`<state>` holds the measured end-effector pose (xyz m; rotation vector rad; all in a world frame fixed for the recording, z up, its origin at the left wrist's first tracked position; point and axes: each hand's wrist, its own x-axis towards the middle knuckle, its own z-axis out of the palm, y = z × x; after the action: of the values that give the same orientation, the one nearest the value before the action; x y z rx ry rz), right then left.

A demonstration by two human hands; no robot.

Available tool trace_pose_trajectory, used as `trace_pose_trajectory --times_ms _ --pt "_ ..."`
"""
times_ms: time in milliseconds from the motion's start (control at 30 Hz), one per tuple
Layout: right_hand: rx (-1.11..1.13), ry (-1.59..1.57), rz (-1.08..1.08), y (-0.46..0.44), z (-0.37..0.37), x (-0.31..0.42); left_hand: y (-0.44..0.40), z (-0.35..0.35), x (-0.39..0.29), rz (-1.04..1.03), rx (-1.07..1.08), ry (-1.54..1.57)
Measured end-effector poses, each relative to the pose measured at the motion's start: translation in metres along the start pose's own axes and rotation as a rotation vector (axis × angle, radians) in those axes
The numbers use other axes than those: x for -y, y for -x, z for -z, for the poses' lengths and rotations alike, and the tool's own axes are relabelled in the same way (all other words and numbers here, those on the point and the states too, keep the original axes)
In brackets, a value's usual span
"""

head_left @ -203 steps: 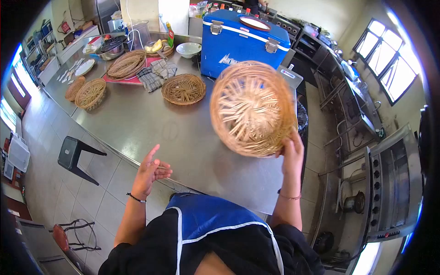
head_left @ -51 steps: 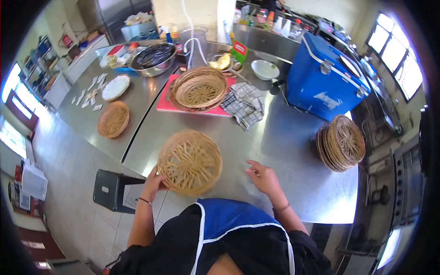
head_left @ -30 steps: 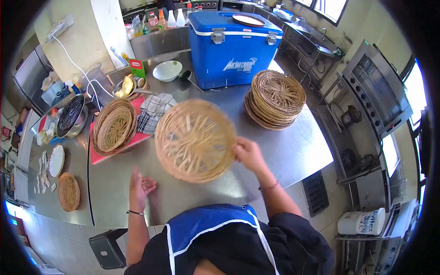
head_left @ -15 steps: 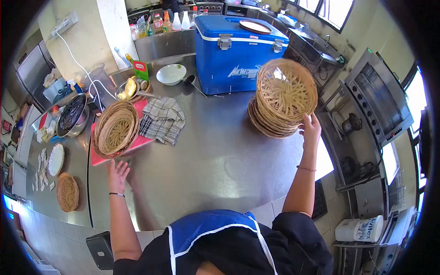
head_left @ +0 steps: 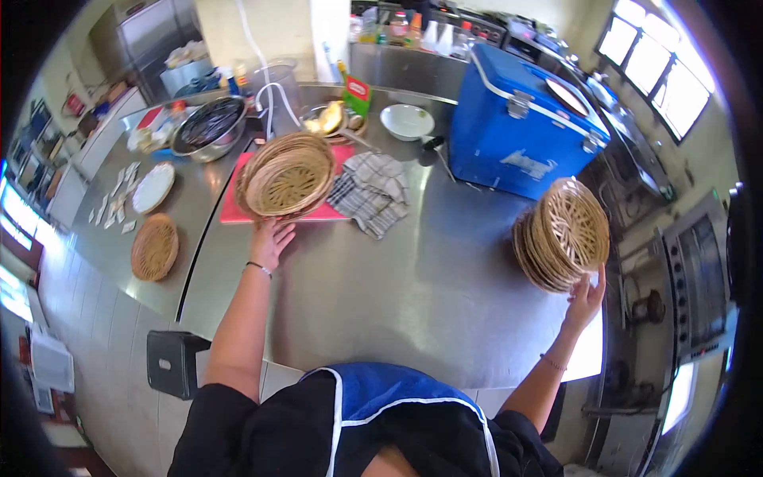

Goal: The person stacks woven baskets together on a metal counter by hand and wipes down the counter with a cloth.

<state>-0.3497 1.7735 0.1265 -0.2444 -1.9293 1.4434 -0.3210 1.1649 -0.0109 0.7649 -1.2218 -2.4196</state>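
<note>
On the left, a stack of wicker baskets (head_left: 290, 187) rests on a red cutting board (head_left: 230, 208). My left hand (head_left: 272, 241) is at the near rim of this stack, palm partly turned up and fingers apart; the rim hides some of it. A taller stack of wicker baskets (head_left: 544, 254) stands on the right, and its top basket (head_left: 574, 226) leans toward me. My right hand (head_left: 586, 298) has its fingers round the near rim of that top basket. A checked cloth (head_left: 373, 191) lies beside the cutting board.
A blue cooler (head_left: 524, 119) stands behind the right stack. Near it are a white bowl (head_left: 407, 122) and a black-ended utensil (head_left: 433, 144). A steel bowl (head_left: 211, 131), a white dish (head_left: 153, 188) and a single basket (head_left: 155, 248) sit at the left.
The view has swung left, so everything appears further right. My left hand has moved up to the near rim of the left stack. My right hand stays at the top right basket.
</note>
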Motion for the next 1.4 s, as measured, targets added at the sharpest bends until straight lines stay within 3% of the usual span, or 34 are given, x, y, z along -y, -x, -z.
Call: trace_pose_trajectory --times_ms 300,633,867,1067,1167,1333,1367,1400 --pt "0.179 0.018 0.13 0.023 -0.016 0.002 0.015 0.002 0.003 0.009 0.007 -0.002" --pt "0.558 -0.015 0.111 0.072 -0.063 0.009 0.131 -0.009 0.016 0.215 0.13 -0.162" --pt "0.841 0.269 0.143 0.123 -0.091 0.04 0.19 -0.018 0.051 0.433 0.266 -0.251" --pt "1.035 0.71 0.054 0.135 -0.086 0.059 0.212 -0.03 0.07 0.437 0.4 -0.289" --pt "1.107 0.853 0.109 0.145 -0.079 0.067 0.215 -0.032 0.073 0.413 0.427 -0.325" --pt "1.042 0.538 -0.036 0.153 -0.069 0.047 0.208 -0.018 0.087 0.324 0.418 -0.409" --pt "1.034 0.461 -0.078 0.153 -0.066 0.044 0.192 0.006 0.114 0.096 0.474 -0.505" --pt "1.039 0.384 -0.11 0.152 -0.063 0.046 0.198 -0.002 0.109 0.172 0.447 -0.475"
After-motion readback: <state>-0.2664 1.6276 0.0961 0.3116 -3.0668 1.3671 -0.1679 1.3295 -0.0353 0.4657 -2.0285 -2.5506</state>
